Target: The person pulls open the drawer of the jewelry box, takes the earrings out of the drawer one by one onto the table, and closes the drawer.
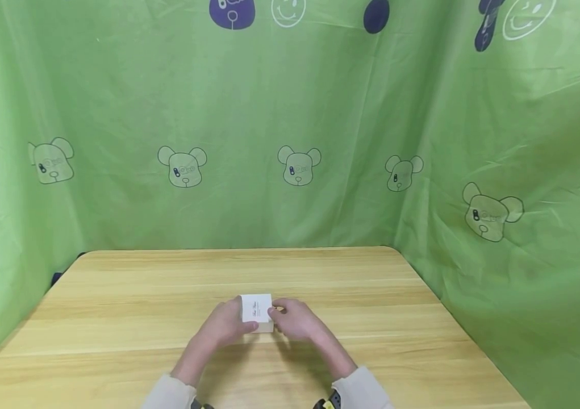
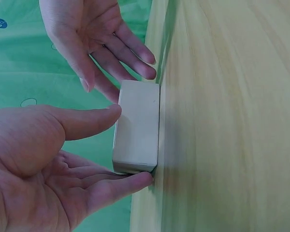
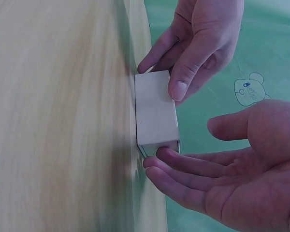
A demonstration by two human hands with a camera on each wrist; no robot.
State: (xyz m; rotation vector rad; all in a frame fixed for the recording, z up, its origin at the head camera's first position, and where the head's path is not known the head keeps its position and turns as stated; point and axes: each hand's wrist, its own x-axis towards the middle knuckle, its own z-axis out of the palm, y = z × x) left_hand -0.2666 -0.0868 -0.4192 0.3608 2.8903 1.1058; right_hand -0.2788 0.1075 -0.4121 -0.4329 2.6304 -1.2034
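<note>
A small white box (image 1: 256,305) with dark lettering on its top sits on the wooden table. My left hand (image 1: 224,322) grips it from the left: the thumb (image 3: 183,79) presses on its near upper edge and the fingers lie along its left end. At the box's right end is my right hand (image 1: 296,320). In the right wrist view, fingertips (image 3: 165,153) of that hand meet this end while its thumb (image 3: 229,126) stands apart from the box. The box's plain near side (image 2: 137,123) shows in the left wrist view.
The light wooden table (image 1: 116,295) stretches around the box on all sides. Green curtains (image 1: 249,216) printed with bear heads hang behind the table and along both its sides. Pale sleeves (image 1: 363,389) cover my forearms.
</note>
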